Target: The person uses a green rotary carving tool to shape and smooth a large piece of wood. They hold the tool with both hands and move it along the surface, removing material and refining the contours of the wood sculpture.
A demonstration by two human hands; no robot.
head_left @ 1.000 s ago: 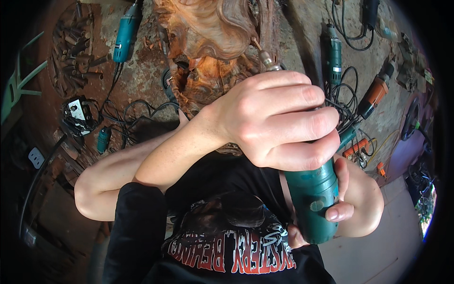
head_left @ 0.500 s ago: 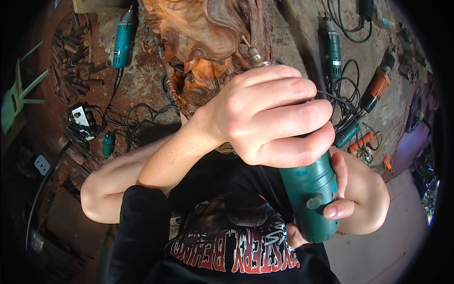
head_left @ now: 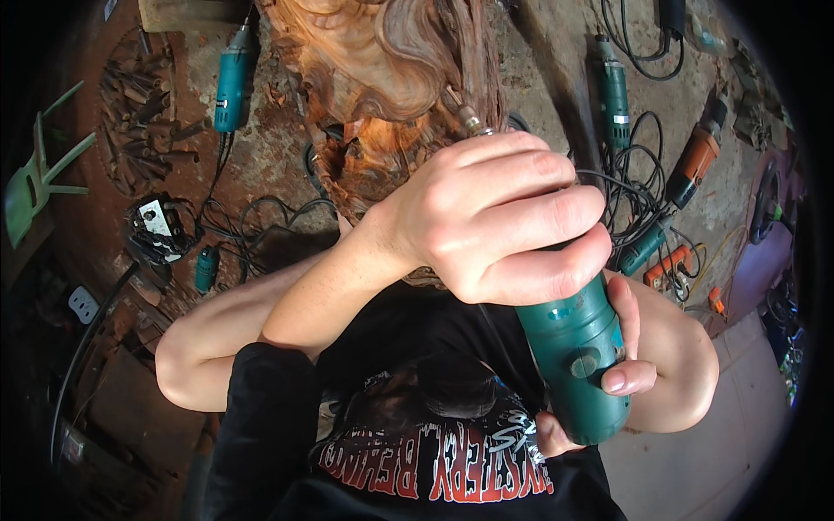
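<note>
My left hand (head_left: 508, 221) is wrapped over the front of a green die grinder (head_left: 578, 382), its fingers closed around the body. At the rear end, my right hand (head_left: 629, 375) grips the same grinder from the side and below; most of that hand is hidden behind the tool. The grinder's metal collet (head_left: 469, 118) points away from me. Its thin bit reaches the edge of a carved brown wood piece (head_left: 365, 69) with flowing, wavy relief, where it seems to touch. The wood's near part passes under my left wrist.
Teal die grinders lie at left (head_left: 228, 87) and right (head_left: 614, 95), with an orange power tool (head_left: 695, 161) farther right. Black cords (head_left: 625, 187) tangle beside them. A pile of carving bits or chisels (head_left: 139, 122) and a white socket box (head_left: 158, 227) are at left, near a green plastic chair (head_left: 39, 182).
The grinder's tip has shifted slightly toward me along the wood's edge, both hands keeping their grip. The whole view has moved a little.
</note>
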